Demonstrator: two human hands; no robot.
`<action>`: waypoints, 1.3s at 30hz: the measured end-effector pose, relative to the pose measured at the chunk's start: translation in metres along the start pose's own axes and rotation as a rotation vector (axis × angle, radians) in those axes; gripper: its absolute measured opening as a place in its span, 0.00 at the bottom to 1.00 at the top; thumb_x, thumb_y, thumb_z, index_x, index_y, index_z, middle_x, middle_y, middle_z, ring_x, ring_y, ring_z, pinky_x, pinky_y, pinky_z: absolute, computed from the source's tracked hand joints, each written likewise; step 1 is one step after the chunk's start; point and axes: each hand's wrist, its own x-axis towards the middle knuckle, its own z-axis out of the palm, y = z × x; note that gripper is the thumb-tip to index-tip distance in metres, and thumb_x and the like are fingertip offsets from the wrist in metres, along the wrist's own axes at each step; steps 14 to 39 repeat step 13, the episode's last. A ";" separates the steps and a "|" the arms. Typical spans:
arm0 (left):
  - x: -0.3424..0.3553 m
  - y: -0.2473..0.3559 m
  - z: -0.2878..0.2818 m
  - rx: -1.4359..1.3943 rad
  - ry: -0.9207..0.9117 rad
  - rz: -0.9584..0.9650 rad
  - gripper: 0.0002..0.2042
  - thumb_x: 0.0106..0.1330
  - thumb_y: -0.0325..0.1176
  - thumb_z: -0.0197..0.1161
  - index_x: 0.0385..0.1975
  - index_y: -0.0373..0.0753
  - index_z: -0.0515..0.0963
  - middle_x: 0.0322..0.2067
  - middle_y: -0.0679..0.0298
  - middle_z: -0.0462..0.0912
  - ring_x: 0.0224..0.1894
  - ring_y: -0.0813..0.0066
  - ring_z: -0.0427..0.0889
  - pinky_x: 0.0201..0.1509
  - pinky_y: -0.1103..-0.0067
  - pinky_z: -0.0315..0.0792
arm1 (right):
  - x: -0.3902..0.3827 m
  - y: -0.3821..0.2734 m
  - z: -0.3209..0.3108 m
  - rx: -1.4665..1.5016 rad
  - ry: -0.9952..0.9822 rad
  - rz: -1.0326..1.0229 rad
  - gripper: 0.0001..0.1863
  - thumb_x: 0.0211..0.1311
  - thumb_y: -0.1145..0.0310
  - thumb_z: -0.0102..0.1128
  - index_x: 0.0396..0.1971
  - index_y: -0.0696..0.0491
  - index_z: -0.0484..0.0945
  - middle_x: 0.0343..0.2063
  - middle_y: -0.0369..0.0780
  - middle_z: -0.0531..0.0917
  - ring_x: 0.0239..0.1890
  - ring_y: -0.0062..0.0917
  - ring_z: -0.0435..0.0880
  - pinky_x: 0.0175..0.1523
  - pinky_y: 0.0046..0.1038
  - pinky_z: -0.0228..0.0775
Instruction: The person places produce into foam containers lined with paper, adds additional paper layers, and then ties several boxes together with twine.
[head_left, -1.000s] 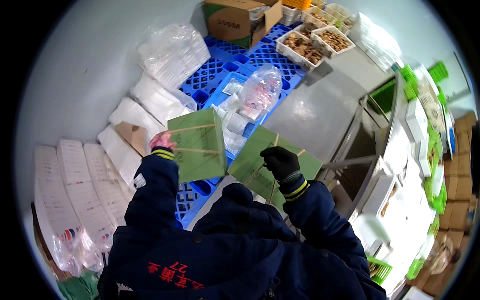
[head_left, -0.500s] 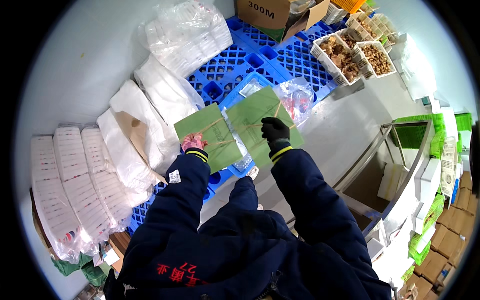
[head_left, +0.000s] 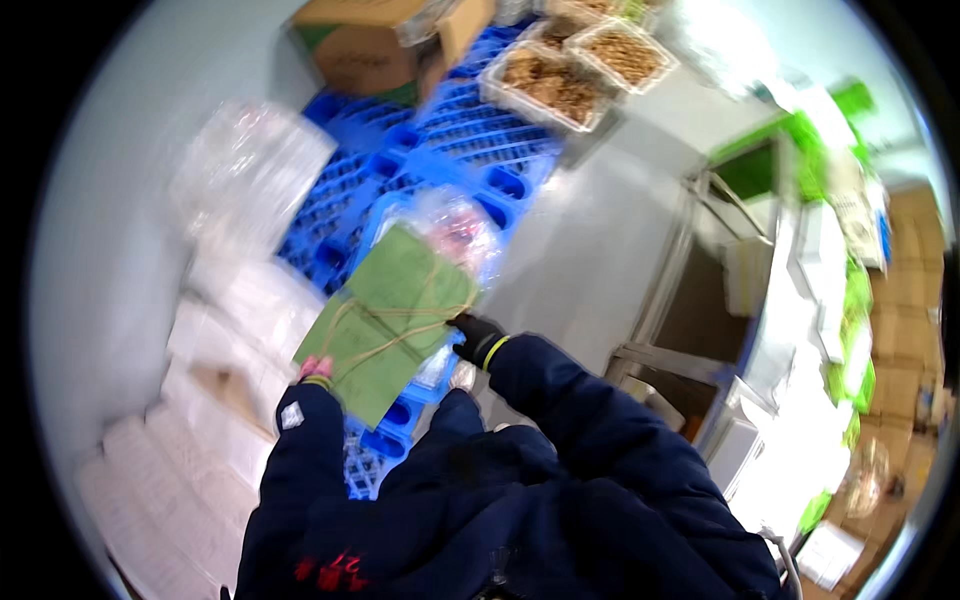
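Note:
Flat green paper bags with thin tan cord handles lie close together in front of me, over a blue tray. My left hand, in a pinkish covering, is closed on their lower left edge. My right hand, in a black glove, is closed at the right edge, where the cords run to its fingers. Just beyond the bags lies a clear plastic bag with something reddish in it. The picture is smeared by motion, so the bags' exact overlap is hard to tell.
Blue plastic pallets carry a cardboard box and white baskets of brown pieces that look like mushrooms. Plastic-wrapped white stacks line the left wall. A metal-framed cart stands to the right, with brown cartons beyond.
The two green bags, side by side before, have come together. My right hand has moved off the bag's face to the cords at its right edge. The view has turned.

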 end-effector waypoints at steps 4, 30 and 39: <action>0.015 0.043 -0.002 0.040 -0.063 0.160 0.12 0.49 0.43 0.59 0.25 0.42 0.70 0.25 0.58 0.74 0.28 0.60 0.70 0.34 0.68 0.66 | -0.105 0.046 -0.036 0.141 0.032 0.240 0.19 0.48 0.62 0.55 0.43 0.49 0.75 0.38 0.45 0.79 0.42 0.39 0.77 0.50 0.34 0.68; 0.049 0.384 0.056 0.437 -0.114 0.632 0.24 0.50 0.42 0.60 0.49 0.43 0.72 0.42 0.52 0.78 0.47 0.59 0.76 0.52 0.70 0.67 | -0.303 0.141 -0.083 0.628 0.390 0.756 0.22 0.51 0.56 0.56 0.45 0.51 0.75 0.42 0.43 0.79 0.47 0.35 0.76 0.54 0.32 0.64; 0.049 0.384 0.056 0.437 -0.114 0.632 0.24 0.50 0.42 0.60 0.49 0.43 0.72 0.42 0.52 0.78 0.47 0.59 0.76 0.52 0.70 0.67 | -0.303 0.141 -0.083 0.628 0.390 0.756 0.22 0.51 0.56 0.56 0.45 0.51 0.75 0.42 0.43 0.79 0.47 0.35 0.76 0.54 0.32 0.64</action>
